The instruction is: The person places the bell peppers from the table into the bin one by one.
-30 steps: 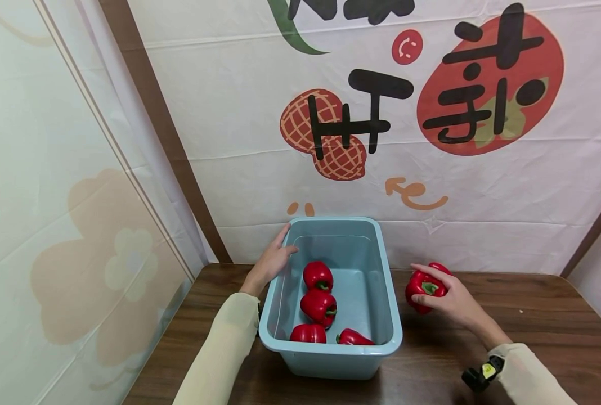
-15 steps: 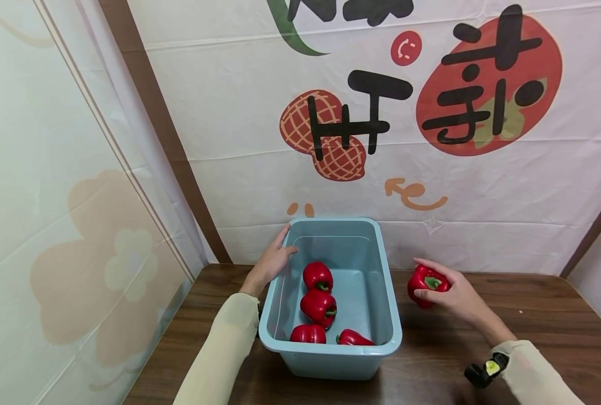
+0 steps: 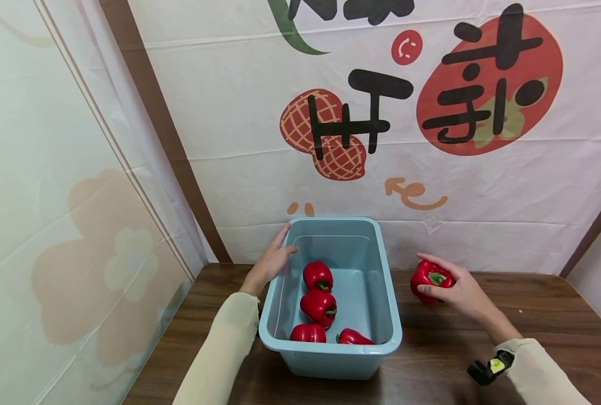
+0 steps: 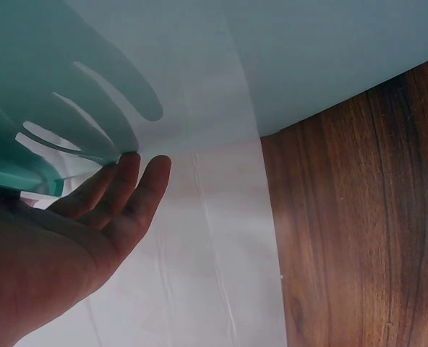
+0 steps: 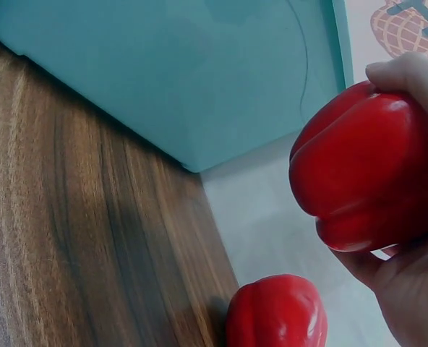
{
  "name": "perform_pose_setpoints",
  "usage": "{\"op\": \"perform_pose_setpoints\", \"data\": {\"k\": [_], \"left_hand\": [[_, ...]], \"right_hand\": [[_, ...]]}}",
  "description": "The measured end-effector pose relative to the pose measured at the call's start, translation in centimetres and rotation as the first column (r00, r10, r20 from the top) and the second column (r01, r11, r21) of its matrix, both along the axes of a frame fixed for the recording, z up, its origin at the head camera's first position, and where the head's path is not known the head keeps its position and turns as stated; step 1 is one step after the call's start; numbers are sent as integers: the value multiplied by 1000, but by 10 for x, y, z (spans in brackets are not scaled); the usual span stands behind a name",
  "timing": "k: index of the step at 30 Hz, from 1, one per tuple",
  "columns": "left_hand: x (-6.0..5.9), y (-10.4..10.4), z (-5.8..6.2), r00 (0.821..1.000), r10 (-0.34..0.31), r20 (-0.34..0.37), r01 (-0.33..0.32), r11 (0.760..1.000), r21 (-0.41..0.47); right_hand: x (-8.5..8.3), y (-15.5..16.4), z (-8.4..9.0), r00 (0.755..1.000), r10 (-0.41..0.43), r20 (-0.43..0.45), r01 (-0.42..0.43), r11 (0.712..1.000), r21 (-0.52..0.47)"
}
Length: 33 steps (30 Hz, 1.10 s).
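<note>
1. Head view: the right hand (image 3: 460, 289) grasps a red bell pepper (image 3: 429, 277) above the table (image 3: 533, 320), right of the blue tub (image 3: 331, 337); the left hand (image 3: 272, 261) rests relaxed on its far left rim.
2. Left wrist view: straight fingers (image 4: 131, 191) touch the tub's rim; the thumb is hidden.
3. Right wrist view: a second pepper (image 5: 275, 314), cut off, lies below the held one.

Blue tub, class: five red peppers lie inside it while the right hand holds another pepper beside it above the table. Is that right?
Not quite. The head view shows four red peppers in the blue tub, not five. The rest stands: the right hand holds another pepper beside the tub above the table.
</note>
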<state>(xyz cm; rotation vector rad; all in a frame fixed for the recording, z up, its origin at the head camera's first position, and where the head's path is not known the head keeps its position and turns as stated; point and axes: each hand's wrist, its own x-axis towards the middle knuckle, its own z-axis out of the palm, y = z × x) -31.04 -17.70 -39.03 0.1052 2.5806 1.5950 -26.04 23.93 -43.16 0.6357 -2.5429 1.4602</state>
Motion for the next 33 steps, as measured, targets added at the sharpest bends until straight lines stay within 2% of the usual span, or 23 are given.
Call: {"op": "perform_pose_setpoints", "data": {"k": [18, 33], "left_hand": [[1, 0, 1, 1000, 4, 9, -5, 1000, 9], [1, 0, 0, 1000, 9, 0, -9, 1000, 13]], "right_hand": [[-1, 5, 13, 998, -38, 53, 38, 999, 10], [-2, 5, 27, 999, -42, 24, 42, 999, 4]]}}
